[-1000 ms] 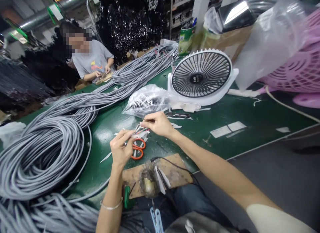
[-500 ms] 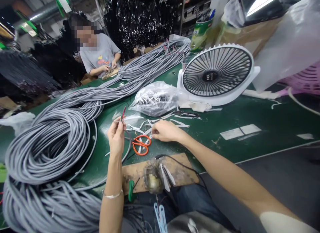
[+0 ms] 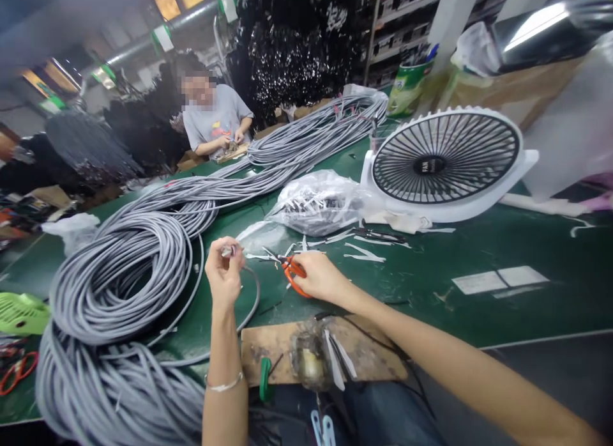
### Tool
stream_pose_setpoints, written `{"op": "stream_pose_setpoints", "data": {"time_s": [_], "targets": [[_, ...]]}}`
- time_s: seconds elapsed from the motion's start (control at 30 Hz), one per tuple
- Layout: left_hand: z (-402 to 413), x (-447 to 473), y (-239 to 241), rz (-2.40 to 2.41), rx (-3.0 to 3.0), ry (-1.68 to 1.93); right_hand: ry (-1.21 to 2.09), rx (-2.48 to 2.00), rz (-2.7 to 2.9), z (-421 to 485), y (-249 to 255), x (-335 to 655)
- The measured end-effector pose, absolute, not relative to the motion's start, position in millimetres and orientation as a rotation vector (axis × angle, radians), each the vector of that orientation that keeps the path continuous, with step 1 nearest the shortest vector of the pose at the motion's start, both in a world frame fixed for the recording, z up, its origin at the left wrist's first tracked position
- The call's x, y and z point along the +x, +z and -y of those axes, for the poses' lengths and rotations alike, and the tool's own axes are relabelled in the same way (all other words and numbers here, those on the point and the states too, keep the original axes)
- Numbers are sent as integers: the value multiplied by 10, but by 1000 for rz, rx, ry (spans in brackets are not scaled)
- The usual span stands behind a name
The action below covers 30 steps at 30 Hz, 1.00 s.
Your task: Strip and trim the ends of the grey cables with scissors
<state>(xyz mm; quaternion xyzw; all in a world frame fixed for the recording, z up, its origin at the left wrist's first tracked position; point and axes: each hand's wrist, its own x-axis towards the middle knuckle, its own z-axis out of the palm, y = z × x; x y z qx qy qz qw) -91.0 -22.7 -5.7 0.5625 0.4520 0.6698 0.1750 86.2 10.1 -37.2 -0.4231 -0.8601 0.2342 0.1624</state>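
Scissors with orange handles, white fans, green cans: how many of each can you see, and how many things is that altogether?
Orange-handled scissors: 2 (one pair under the right hand, a second pair at the far left)
White fan: 1
Green can: 1
Total: 4

Orange scissors (image 3: 293, 273), grey cable (image 3: 246, 286)

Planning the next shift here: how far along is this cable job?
Done, seemingly: white strips lie scattered on the green table. In hand: the left hand pinches a grey cable end while the right hand grips the orange scissors. Left: the large grey cable coil, probably much of it.
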Motion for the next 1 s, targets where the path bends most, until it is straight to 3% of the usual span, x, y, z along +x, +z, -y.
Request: {"op": "stream_pose_setpoints", "data": {"time_s": [0.3,0.67,1.0], "targets": [[262,-791,-58,-1008,1733,1861,833,-795,1957,-100,-247,900],[331,-685,15,-1250,2182,1630,775,-738,2020,-63,-229,923],[337,-661,16,-1270,2071,1600,733,-843,1859,-110,-238,982]]}}
